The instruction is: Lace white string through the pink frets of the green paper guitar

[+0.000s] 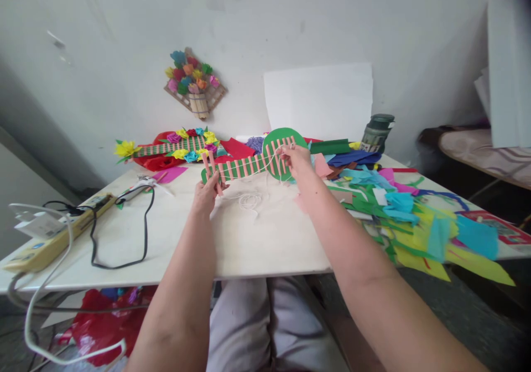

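Observation:
A green paper craft [253,164] shaped like a guitar, with pink strips across it, lies raised over the white table [257,239]. My left hand [206,192] is closed on its narrow left end. My right hand [295,161] pinches a white string at the round green body; the string runs along the neck. A loose coil of white string [248,200] lies on the table between my hands.
A second green piece decorated with paper flowers [178,145] lies at the back left. Coloured paper scraps [418,217] pile up on the right. A power strip [53,239] and black cable [124,239] sit left. A dark jar [376,133] stands behind.

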A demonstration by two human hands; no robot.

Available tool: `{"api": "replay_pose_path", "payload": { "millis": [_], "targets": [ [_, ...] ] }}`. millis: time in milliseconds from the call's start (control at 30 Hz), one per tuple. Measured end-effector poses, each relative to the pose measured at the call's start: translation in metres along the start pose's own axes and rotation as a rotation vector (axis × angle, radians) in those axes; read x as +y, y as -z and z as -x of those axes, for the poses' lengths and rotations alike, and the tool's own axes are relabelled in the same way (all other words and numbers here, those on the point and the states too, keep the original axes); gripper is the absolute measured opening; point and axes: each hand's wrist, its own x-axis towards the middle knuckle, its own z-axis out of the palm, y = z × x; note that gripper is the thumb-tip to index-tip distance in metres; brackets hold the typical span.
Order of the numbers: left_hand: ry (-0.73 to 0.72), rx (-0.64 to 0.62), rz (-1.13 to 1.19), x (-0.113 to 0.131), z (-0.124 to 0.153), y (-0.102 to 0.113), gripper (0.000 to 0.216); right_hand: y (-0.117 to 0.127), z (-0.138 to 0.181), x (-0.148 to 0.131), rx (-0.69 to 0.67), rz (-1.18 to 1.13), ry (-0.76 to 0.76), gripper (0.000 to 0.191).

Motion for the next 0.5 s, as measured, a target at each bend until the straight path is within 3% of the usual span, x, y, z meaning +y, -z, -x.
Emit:
{"api": "replay_pose_path", "payload": {
  "millis": [200,333,500],
  "targets": [
    [-0.040,0.035,0.064,0.001,-0.002,0.003,0.032,-0.018,0.017,0.009,-0.353,-0.171,-0.194,0.002],
    [-0.053,0.052,0.090,0.001,-0.003,0.003,0.034,-0.031,0.033,0.016,-0.498,-0.225,-0.344,0.001],
    [-0.060,0.078,0.089,0.001,-0.004,0.002,0.032,-0.042,0.049,0.022,-0.668,-0.191,-0.408,0.003]
  ]
}}
